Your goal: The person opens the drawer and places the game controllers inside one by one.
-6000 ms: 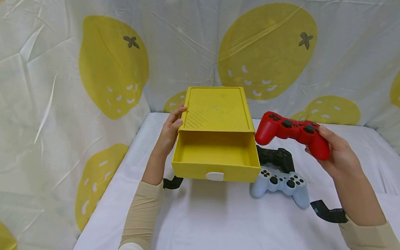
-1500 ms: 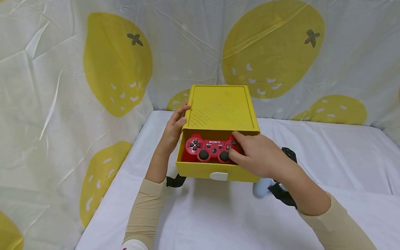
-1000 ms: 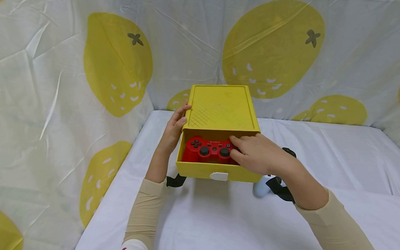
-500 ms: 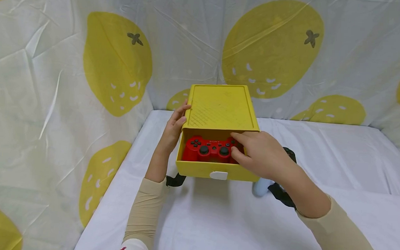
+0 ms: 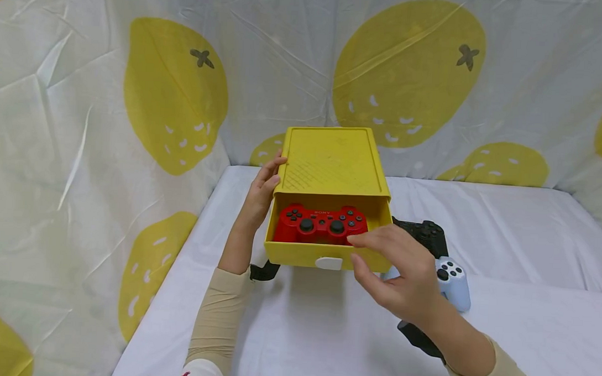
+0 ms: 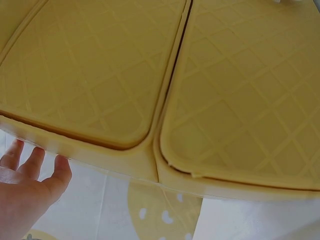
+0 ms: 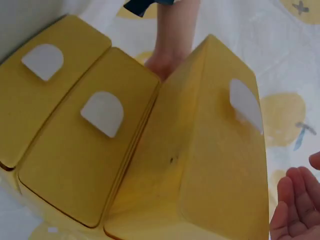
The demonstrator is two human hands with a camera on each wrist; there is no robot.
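A red game controller [image 5: 324, 225] lies face up inside the pulled-out top drawer [image 5: 298, 254] of a small yellow drawer cabinet [image 5: 334, 161]. My left hand [image 5: 261, 195] rests against the cabinet's left side, and the left wrist view shows its fingers [image 6: 34, 162] touching the side wall. In front of the drawer's right corner is my right hand [image 5: 410, 272], thumb and forefinger apart with nothing between them. The right wrist view shows that hand [image 7: 300, 207] beside the drawer front [image 7: 225, 150], which has a white handle [image 7: 245, 104].
A black game controller [image 5: 431, 237] and a light blue one [image 5: 454, 284] lie right of the cabinet on the white-covered table [image 5: 295, 343], partly hidden by my right hand. Two closed drawers [image 7: 90, 165] sit below the pulled-out one. A lemon-print sheet [image 5: 285, 60] hangs behind.
The red controller went from my right hand, held in the air at right, into the drawer. My right hand has since let go and drawn back toward me; the left hand stays put.
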